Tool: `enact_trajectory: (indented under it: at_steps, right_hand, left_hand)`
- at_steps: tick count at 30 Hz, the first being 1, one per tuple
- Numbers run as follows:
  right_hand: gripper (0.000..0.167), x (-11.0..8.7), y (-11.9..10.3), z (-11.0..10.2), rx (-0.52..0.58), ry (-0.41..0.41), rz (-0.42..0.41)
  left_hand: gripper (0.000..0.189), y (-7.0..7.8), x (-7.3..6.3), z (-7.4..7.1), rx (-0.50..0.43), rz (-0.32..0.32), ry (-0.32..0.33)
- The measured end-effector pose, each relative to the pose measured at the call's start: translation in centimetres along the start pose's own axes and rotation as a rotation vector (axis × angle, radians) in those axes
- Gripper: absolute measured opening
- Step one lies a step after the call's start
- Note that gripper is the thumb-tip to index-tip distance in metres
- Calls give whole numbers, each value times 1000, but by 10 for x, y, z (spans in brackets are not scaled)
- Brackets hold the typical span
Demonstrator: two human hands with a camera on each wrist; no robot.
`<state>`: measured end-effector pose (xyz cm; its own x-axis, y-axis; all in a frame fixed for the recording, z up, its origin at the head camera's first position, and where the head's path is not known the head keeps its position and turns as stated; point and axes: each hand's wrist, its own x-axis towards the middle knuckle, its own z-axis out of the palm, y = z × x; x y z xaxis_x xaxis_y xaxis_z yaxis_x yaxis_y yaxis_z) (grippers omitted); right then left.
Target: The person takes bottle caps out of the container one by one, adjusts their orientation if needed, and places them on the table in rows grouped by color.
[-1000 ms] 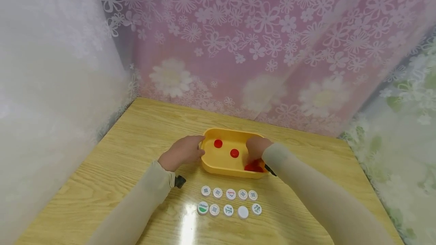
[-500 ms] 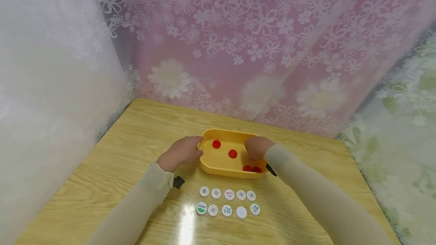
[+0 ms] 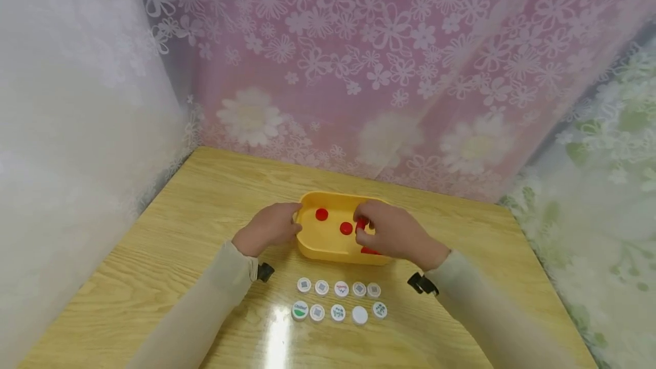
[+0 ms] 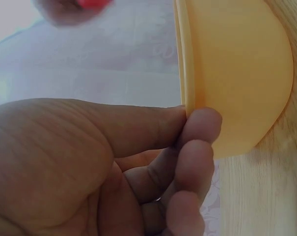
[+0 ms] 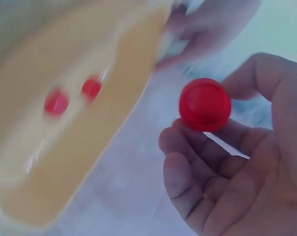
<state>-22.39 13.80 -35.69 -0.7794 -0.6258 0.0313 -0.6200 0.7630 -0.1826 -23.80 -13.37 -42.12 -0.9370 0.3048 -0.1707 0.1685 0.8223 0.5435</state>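
Observation:
My left hand (image 3: pixel 269 225) pinches the left end of a yellow oval tub (image 3: pixel 323 255). In the left wrist view its thumb and index finger meet on the tub's rim (image 4: pixel 187 59). Over the right part of the tub, my right hand (image 3: pixel 397 233) holds a round red bottle cap (image 5: pixel 205 104) between thumb and fingers. Two more red caps, one toward the left (image 3: pixel 322 214) and one near the middle (image 3: pixel 345 228), lie on the tub's floor. More red shows at the front right inside, partly hidden by the right hand.
Two rows of round white caps (image 3: pixel 338 312), some with printed logos, lie on the wooden table (image 3: pixel 154 255) in front of the tub. A pink floral curtain (image 3: pixel 379 73) hangs behind the table, with pale curtains at both sides.
My right hand has risen from the tub's right end and turned, bringing up a red cap. My left hand keeps its grip on the rim. The head view has shifted slightly.

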Motion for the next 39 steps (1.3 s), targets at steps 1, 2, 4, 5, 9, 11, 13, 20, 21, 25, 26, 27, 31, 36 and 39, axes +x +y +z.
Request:
enact_trajectory:
  at_steps: [1,2,4,5,9,11,13,20,21,25,26,27,31,36,39]
  right_hand:
    - [17,-9,-9,3,21,32,-43]
    - [18,-19,-18,6,47,56,-85]
    - [18,-37,-36,16,96,84,-157]
    - [17,-46,-45,23,121,90,-193]
    - [15,-72,-72,54,159,69,-311]
    - [14,-79,-81,71,151,40,-355]
    - [11,-82,-88,87,125,1,-385]
    - [8,-80,-98,119,90,-88,-420]
    - [8,-79,-98,120,83,-81,-416]
    - [6,-76,-101,124,41,-21,-418]
    - [6,-76,-101,124,27,-6,-422]
    - [6,-75,-102,125,20,2,-423]
    - [7,-73,-103,129,-18,46,-433]
    - [7,-70,-105,128,-43,106,-424]
    - [5,-69,-106,127,-47,124,-411]
  left_hand:
    - [61,0,0,0,6,1,1]
    - [61,0,0,-1,10,2,1]
    - [61,1,0,-2,13,0,-3]
    - [61,1,0,-3,18,-1,-3]
    - [61,3,-1,-3,15,-11,-9]
    - [61,3,-1,-4,13,-14,-11]
    - [61,3,-1,-4,9,-18,-17]
    - [62,1,1,-2,2,-26,-29]
    - [62,1,1,-3,2,-24,-28]
    - [62,1,1,-3,3,-19,-25]
    - [62,1,0,-3,3,-17,-24]
    - [62,1,0,-3,0,-15,-24]
    - [61,1,-1,-4,1,-11,-21]
    - [61,2,-1,-5,1,-16,-21]
    - [61,2,0,-5,3,-12,-24]
